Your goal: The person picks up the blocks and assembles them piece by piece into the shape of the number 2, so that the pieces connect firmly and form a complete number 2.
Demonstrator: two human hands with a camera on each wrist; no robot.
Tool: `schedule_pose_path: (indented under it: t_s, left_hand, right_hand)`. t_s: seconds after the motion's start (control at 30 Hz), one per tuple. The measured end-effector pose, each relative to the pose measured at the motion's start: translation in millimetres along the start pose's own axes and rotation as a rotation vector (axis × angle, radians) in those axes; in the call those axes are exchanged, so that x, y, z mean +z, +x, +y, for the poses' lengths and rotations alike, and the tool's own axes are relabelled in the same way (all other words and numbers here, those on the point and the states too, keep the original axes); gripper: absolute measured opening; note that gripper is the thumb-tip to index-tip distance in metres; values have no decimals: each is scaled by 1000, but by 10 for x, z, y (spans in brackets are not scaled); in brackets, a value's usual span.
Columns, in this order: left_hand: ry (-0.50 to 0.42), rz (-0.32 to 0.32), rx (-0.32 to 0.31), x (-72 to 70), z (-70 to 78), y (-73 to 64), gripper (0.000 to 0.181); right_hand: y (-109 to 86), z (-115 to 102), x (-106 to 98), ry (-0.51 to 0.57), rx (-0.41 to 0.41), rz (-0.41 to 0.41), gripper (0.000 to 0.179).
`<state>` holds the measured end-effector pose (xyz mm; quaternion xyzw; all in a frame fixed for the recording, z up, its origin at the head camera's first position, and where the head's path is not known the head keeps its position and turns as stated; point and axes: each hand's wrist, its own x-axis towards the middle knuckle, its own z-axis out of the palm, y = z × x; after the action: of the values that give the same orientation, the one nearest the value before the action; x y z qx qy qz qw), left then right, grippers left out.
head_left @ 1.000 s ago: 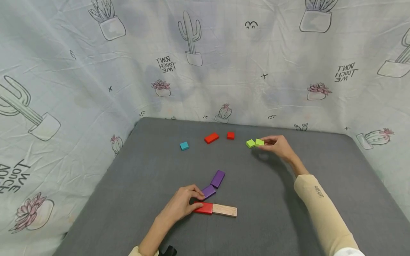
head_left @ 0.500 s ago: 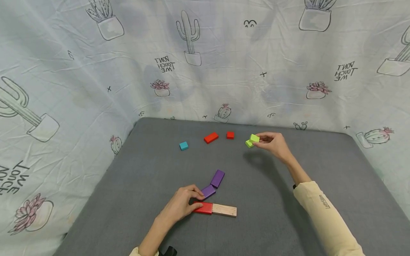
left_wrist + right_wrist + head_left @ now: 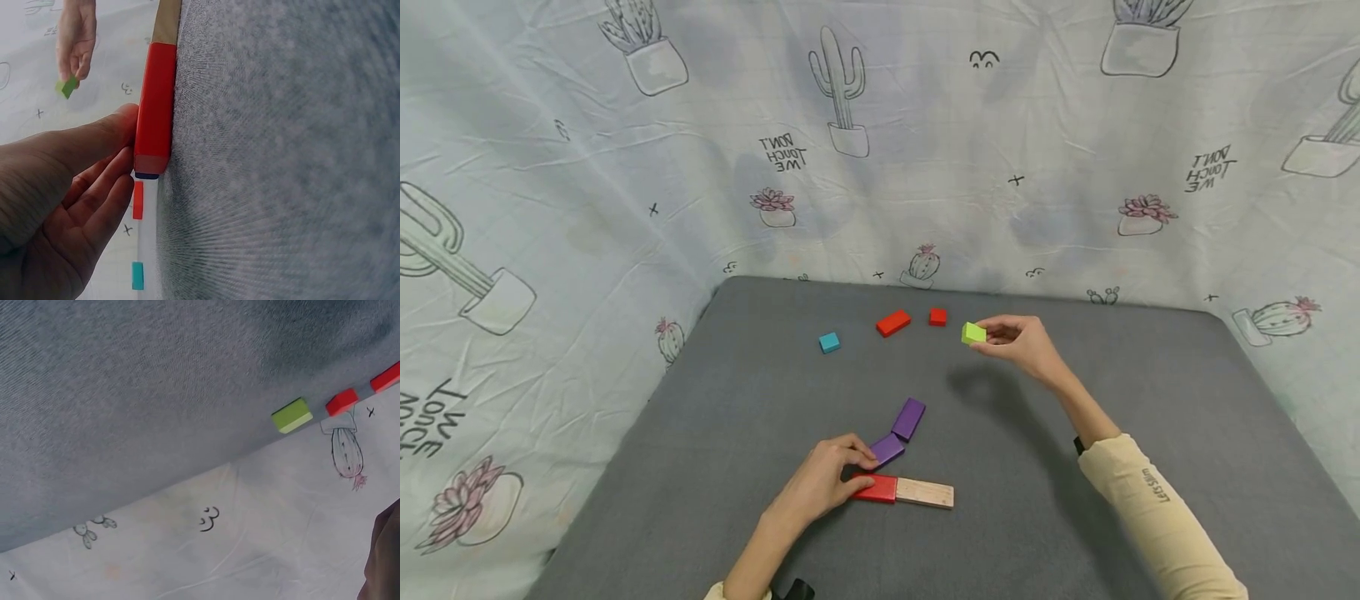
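Note:
In the head view my right hand (image 3: 1026, 346) pinches a lime-green block (image 3: 973, 333) between thumb and fingertips, raised above the grey table; its shadow falls to the front. A second green block (image 3: 292, 415) lies on the table in the right wrist view, hidden behind the right hand in the head view. My left hand (image 3: 827, 475) lies low at the front, its thumb touching a red block (image 3: 880, 488) and its fingertips at a purple block (image 3: 887, 449). A plain wooden block (image 3: 925, 492) adjoins the red one, and another purple block (image 3: 909, 419) meets the first at an angle.
Farther back on the grey table (image 3: 775, 400) lie a small blue block (image 3: 829, 342), a longer red block (image 3: 893, 323) and a small red block (image 3: 937, 317). White cloth (image 3: 910, 167) printed with cacti hangs behind the table and along its sides.
My right hand has lifted one green block off the table beside the other and carried it up and to the left, past it. The left hand stays put.

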<state>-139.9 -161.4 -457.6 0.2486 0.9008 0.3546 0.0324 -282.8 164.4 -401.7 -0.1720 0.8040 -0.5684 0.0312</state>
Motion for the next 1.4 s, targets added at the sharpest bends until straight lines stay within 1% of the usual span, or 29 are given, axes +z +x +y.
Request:
schedule_pose_path:
  t_s: [0.17, 0.3, 0.47, 0.73, 0.97, 1.2, 1.4]
  left_hand:
    - [-3, -2, -1, 5, -4, 2, 18]
    - [-7, -3, -2, 3, -7, 7, 18]
    - [-2, 1, 7, -2, -4, 18, 18]
    - [7, 10, 24, -13, -2, 31, 18]
    - [9, 9, 24, -9, -5, 25, 18]
    - [3, -5, 14, -7, 4, 15, 18]
    - [-4, -4, 7, -9, 8, -3, 18]
  right_hand:
    - [27, 17, 86, 10, -18, -44, 31]
    - [70, 39, 151, 28, -1, -68, 31]
    - [109, 70, 227, 26, 17, -72, 31]
    - [133, 133, 329, -23, -16, -82, 28]
    - [142, 198, 383, -116, -40, -82, 27]
    - [159, 277, 435, -188, -31, -90, 29]
    - [179, 386, 508, -277, -104, -119, 29]
